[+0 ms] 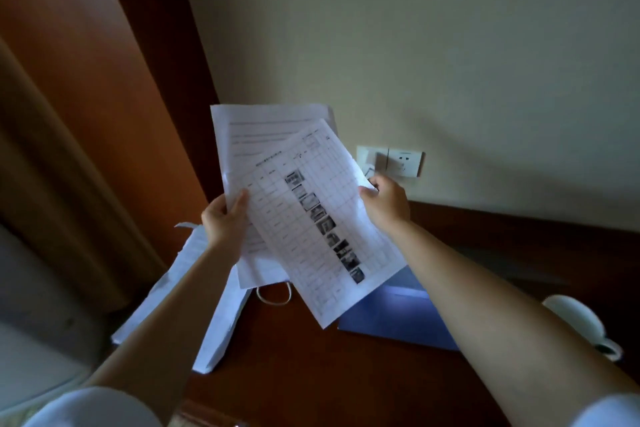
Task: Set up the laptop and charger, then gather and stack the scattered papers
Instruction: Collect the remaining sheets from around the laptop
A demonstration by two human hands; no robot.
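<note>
Because the sheets sit crooked on one another, I hold them up off the desk (294, 357) to square them: my left hand (223, 219) pinches the left edge of the papers (277, 163), thumb on top, and my right hand (386, 203) grips the right edge of the skewed table sheet (325, 229). Below my left wrist more loose sheets (221, 322) wait; under my right forearm lies a blue folder (398, 316). No laptop shows.

Printed papers (304, 205) fanned (held aloft)
</note>
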